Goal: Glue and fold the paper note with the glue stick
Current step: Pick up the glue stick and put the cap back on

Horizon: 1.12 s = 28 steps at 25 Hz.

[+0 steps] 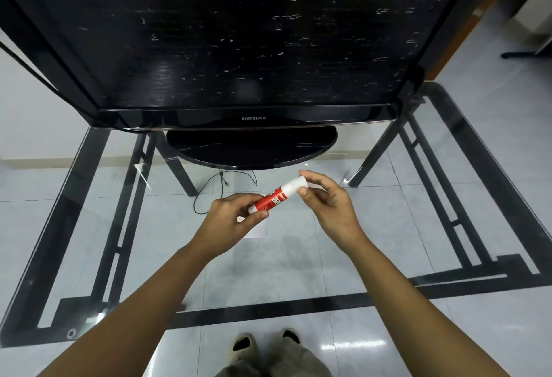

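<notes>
A red and white glue stick (276,197) hangs slanted above the glass table, held at both ends. My left hand (230,221) grips its red lower end between thumb and fingers. My right hand (327,202) pinches the white cap end at the upper right. A pale paper note (257,231) lies flat on the glass just below my left hand, which hides most of it.
A large black television (239,36) on an oval stand (251,149) fills the back of the glass table (448,227). The table's black frame shows through the glass. A cable (209,188) lies on the tiled floor beneath.
</notes>
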Tool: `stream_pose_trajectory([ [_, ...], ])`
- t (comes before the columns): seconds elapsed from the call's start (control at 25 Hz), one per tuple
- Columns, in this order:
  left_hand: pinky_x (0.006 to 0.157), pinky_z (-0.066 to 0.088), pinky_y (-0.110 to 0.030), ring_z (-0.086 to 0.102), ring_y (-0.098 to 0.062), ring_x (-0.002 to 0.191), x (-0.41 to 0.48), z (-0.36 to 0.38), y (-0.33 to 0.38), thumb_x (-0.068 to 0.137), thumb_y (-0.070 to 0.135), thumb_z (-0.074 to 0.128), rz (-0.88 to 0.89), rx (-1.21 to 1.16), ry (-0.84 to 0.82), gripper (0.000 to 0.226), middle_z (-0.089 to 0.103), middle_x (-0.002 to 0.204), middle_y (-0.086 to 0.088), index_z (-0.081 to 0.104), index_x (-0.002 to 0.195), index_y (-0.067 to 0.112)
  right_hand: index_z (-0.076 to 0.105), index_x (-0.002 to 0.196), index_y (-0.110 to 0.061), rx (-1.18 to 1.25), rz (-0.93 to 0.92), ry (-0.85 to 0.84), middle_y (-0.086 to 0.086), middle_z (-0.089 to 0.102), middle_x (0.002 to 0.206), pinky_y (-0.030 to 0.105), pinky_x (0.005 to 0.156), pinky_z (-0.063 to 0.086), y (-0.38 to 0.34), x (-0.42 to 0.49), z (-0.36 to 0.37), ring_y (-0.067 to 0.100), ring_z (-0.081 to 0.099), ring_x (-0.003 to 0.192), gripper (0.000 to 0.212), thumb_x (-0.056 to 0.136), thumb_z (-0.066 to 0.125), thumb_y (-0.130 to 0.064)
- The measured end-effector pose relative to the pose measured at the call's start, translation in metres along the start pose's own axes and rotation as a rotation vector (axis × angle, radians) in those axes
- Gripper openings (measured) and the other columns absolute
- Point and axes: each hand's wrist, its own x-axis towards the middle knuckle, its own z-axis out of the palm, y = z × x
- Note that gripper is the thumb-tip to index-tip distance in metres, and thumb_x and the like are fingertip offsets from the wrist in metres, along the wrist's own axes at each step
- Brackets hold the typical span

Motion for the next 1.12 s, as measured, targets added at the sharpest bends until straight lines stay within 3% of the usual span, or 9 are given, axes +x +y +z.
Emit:
stream_pose_trajectory([
  [0.16, 0.073, 0.045, -0.004, 0.058, 0.001, 0.081, 0.003, -0.003, 0.0, 0.083, 0.024, 0.068, 0.017, -0.007, 0.013, 0.029, 0.058, 0.083, 0.017, 0.066, 0.111, 0.019, 0.06, 0.112, -0.029, -0.056, -0.032, -0.028, 0.004, 0.063, 0.116, 0.016, 0.08, 0.051, -0.002, 0.002, -0.001, 0.006, 0.064, 0.097, 0.03, 0.087, 0.062, -0.013],
  [0.52, 0.069, 0.046, -0.017, 0.055, -0.005, 0.074, 0.009, -0.002, 0.0, 0.088, 0.029, 0.06, 0.005, -0.004, -0.026, 0.022, 0.054, 0.074, 0.015, 0.066, 0.108, 0.021, 0.062, 0.115, -0.022, -0.115, -0.039, -0.054, -0.011, 0.067, 0.104, 0.02, 0.085, 0.054, -0.005, 0.007, 0.003, 0.0, 0.064, 0.095, 0.029, 0.086, 0.063, -0.014],
  [0.64, 0.067, 0.046, -0.015, 0.056, -0.005, 0.073, 0.013, 0.0, 0.002, 0.086, 0.034, 0.062, -0.005, -0.034, 0.013, 0.025, 0.06, 0.075, 0.012, 0.066, 0.108, 0.024, 0.053, 0.124, -0.031, -0.059, -0.039, -0.04, -0.013, 0.063, 0.113, 0.021, 0.09, 0.053, -0.005, 0.008, 0.006, 0.003, 0.063, 0.101, 0.043, 0.085, 0.065, -0.017],
  [0.76, 0.065, 0.046, -0.016, 0.057, -0.006, 0.073, 0.015, 0.004, 0.002, 0.084, 0.037, 0.062, -0.021, -0.057, 0.045, 0.029, 0.066, 0.079, 0.007, 0.066, 0.11, 0.026, 0.042, 0.133, -0.034, 0.045, 0.077, 0.002, -0.007, 0.065, 0.117, 0.021, 0.091, 0.05, 0.001, 0.01, 0.011, 0.008, 0.062, 0.105, 0.057, 0.082, 0.067, -0.025],
  [0.92, 0.062, 0.042, -0.006, 0.057, 0.0, 0.072, 0.011, 0.015, -0.012, 0.082, 0.037, 0.064, -0.059, -0.075, -0.003, 0.035, 0.065, 0.081, 0.01, 0.062, 0.116, 0.028, 0.064, 0.104, -0.027, 0.029, 0.166, -0.072, -0.002, 0.07, 0.102, 0.03, 0.094, 0.05, 0.017, 0.016, 0.019, 0.011, 0.064, 0.1, 0.021, 0.083, 0.066, -0.025],
  [1.0, 0.063, 0.041, -0.001, 0.058, 0.005, 0.076, 0.007, 0.021, -0.026, 0.082, 0.04, 0.065, -0.169, -0.074, -0.053, 0.051, 0.062, 0.096, 0.016, 0.053, 0.129, 0.027, 0.065, 0.099, -0.023, -0.034, 0.149, -0.042, -0.002, 0.07, 0.097, 0.031, 0.092, 0.051, 0.027, 0.021, 0.024, 0.012, 0.064, 0.096, 0.015, 0.084, 0.067, -0.024],
  [1.08, 0.074, 0.045, -0.005, 0.06, -0.003, 0.093, 0.001, 0.023, -0.047, 0.086, 0.04, 0.06, -0.283, -0.027, -0.073, 0.055, 0.061, 0.116, 0.006, 0.044, 0.136, 0.023, 0.064, 0.096, -0.023, -0.126, 0.126, 0.026, -0.011, 0.07, 0.087, 0.024, 0.086, 0.051, 0.039, 0.027, 0.028, 0.006, 0.065, 0.09, 0.013, 0.084, 0.068, -0.023],
  [1.12, 0.085, 0.047, -0.014, 0.06, -0.014, 0.105, -0.002, 0.023, -0.06, 0.089, 0.038, 0.057, -0.312, 0.023, -0.063, 0.053, 0.059, 0.125, -0.002, 0.043, 0.137, 0.019, 0.063, 0.093, -0.027, -0.166, 0.115, 0.054, -0.015, 0.071, 0.08, 0.018, 0.082, 0.051, 0.045, 0.03, 0.03, 0.001, 0.065, 0.084, 0.011, 0.084, 0.067, -0.022],
])
